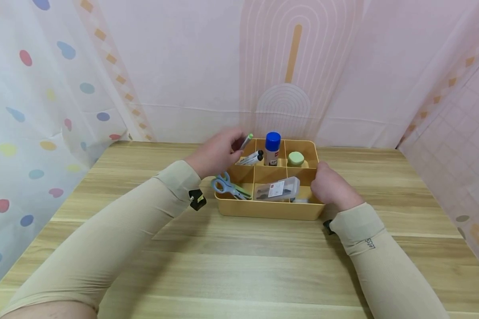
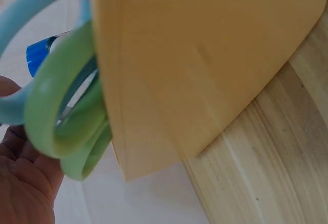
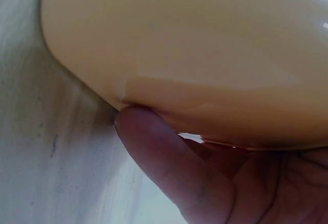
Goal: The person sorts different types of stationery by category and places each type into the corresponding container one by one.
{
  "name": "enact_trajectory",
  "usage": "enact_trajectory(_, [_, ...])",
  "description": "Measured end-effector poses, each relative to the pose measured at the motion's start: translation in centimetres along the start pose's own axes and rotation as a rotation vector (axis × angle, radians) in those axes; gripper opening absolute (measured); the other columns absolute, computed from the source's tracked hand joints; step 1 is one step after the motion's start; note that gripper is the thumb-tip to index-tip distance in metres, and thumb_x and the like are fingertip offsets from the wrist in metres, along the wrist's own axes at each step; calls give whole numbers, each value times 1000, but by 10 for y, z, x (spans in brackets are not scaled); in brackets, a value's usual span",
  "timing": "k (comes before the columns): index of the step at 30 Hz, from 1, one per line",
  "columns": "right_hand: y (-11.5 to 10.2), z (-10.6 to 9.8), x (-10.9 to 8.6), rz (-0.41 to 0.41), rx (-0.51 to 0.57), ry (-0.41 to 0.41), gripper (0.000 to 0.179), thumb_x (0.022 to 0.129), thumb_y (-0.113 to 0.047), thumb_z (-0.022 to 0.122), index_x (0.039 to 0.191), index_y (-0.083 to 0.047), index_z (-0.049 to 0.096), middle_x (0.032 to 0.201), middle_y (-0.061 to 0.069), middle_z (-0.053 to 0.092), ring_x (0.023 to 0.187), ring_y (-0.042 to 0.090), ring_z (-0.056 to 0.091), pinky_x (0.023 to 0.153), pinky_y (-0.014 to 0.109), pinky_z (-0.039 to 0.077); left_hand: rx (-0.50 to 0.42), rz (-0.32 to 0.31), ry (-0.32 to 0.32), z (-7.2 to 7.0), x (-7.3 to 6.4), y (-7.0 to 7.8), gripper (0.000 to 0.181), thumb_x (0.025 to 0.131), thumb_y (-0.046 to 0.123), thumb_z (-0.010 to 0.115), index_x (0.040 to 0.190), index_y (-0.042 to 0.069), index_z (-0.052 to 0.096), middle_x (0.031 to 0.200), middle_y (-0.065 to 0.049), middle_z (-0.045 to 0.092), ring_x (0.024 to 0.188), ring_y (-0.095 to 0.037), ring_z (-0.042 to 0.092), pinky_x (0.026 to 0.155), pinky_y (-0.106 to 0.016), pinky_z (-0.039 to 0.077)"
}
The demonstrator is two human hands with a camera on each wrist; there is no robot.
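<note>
A yellow divided organizer box (image 1: 269, 209) stands on the table. Above its back left compartment, my left hand (image 1: 219, 153) pinches a marker with a green end (image 1: 246, 141). Black-capped markers (image 1: 252, 158) lean in that compartment, just below the fingers. At the box's right end my right hand (image 1: 335, 186) grips the wall; the right wrist view shows the thumb (image 3: 154, 147) pressed against the outside. Scissors with light blue handles (image 1: 225, 184) lie in the front left compartment. Green loops (image 2: 61, 96) stick out beside the blue ones in the left wrist view.
A glue stick with a blue cap (image 1: 273, 141) stands in the back middle compartment, a pale green round item (image 1: 296, 158) in the back right. A clear plastic case (image 1: 277, 189) rests tilted across the front dividers. Behind the wooden table (image 1: 231, 266) hangs a patterned curtain (image 1: 183, 66).
</note>
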State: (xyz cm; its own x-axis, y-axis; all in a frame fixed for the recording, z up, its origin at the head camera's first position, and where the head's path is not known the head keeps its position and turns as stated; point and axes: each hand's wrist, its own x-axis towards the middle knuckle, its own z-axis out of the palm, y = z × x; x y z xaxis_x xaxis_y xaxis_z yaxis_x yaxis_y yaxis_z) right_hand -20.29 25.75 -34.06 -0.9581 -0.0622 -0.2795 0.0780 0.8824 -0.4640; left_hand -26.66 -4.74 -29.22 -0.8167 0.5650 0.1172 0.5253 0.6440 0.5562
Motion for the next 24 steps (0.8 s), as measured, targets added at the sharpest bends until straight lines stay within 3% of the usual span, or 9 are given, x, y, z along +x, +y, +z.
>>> enact_trajectory(8, [0,-1,-1,-1,-7,-1,60,94,-2,39,147,21,22,138,37,53,105,38,58,90,46,53,51,-35,-34,6,1,-4,20,104,9,61,123,5,60,110,-8,62,99,-27,58,88,-39,55])
enact_trajectory(17, [1,0,-1,-11,3,14,58,94,-3,38,145,20,24,136,36,54,108,39,57,96,50,52,103,-63,-48,10,0,-6,14,105,15,62,118,9,62,105,-7,64,97,-26,58,86,-38,53])
enact_trajectory(24, [2,1,0,-15,6,11,57,95,-3,38,145,21,24,136,36,54,107,38,58,94,48,52,147,-75,-63,12,1,-8,10,106,17,61,113,12,64,102,-5,66,93,-24,60,83,-37,53])
